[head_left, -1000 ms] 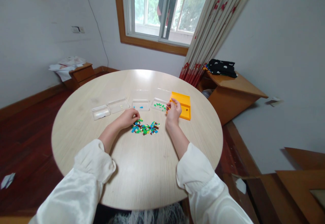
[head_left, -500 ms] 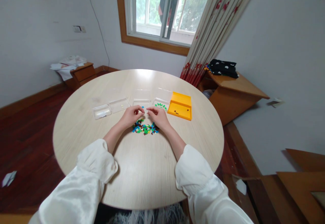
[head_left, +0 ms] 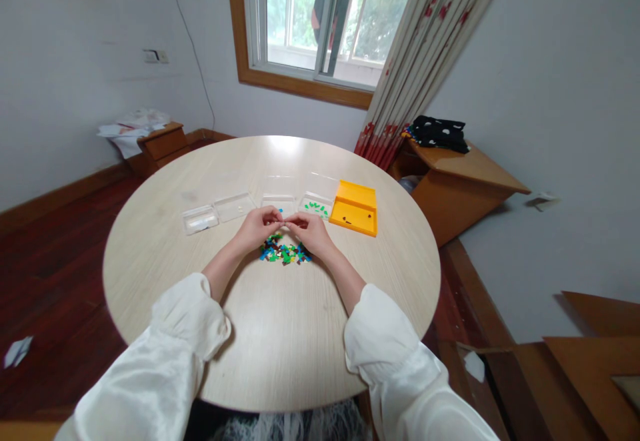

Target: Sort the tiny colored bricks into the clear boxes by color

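Observation:
My left hand and my right hand meet fingertip to fingertip above the far side of a pile of small bricks. Both are closed in a pinch, and whatever lies between the fingertips is too small to make out. Green, blue, brown and a few yellow and white pieces make up the pile. Just beyond my right hand, a clear box holds several green pieces. To its right lies an opened yellow box with a few dark pieces inside. A blue piece shows in the clear box behind my fingers.
Two more clear boxes stand left of my hands: a shallow one with a pale piece and a smaller one. All rest on a round wooden table. A wooden cabinet stands beyond its right edge.
My hands have come together: the fingertips were a little apart and now touch. The boxes and the pile look unchanged.

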`<state>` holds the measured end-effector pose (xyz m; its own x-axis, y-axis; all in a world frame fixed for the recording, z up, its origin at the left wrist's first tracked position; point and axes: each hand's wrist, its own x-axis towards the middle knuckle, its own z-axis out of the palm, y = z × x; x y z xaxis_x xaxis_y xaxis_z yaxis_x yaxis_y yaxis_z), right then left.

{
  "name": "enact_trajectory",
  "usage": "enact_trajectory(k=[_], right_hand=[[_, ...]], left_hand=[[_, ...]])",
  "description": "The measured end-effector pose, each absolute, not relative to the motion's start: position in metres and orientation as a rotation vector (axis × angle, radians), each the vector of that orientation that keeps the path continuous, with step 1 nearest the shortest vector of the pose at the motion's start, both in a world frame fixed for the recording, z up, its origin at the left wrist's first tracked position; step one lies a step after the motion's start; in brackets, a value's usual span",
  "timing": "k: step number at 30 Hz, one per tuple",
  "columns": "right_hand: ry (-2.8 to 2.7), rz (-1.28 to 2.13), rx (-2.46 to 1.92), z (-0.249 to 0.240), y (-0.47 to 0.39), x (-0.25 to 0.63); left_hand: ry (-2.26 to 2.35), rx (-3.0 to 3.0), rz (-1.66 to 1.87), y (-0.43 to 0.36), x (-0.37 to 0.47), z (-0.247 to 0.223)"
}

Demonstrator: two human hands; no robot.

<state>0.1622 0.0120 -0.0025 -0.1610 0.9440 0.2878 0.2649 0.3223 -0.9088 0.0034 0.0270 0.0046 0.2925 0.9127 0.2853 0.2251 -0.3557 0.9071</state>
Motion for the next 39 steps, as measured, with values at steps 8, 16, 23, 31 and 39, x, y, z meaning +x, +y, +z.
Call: enact_trajectory(k=[8, 16, 23, 31, 39], right_hand=[[-1.491, 1.033, -1.156, 0.002, 0.008, 0.158], [-1.266, 1.083, -1.182, 0.002, 0.017, 0.161], [-0.771, 0.935, -1.168, 0.001, 0.035, 0.181], [-1.226, 0.959, -1.243, -0.006, 0.027, 0.170], [-1.870, 0.867, -1.189, -0.003, 0.005, 0.162]], left_hand=[[1.151, 1.903, 1.123, 0.026, 0.000, 0.005], [1.214, 1.896, 1.156, 0.029, -0.003, 0.001], [1.227, 1.912, 1.130, 0.028, -0.005, 0.001], [1.334, 1.840, 1.235, 0.030, -0.004, 0.002], [1.378, 1.817, 1.270, 0.030, -0.003, 0.007]])
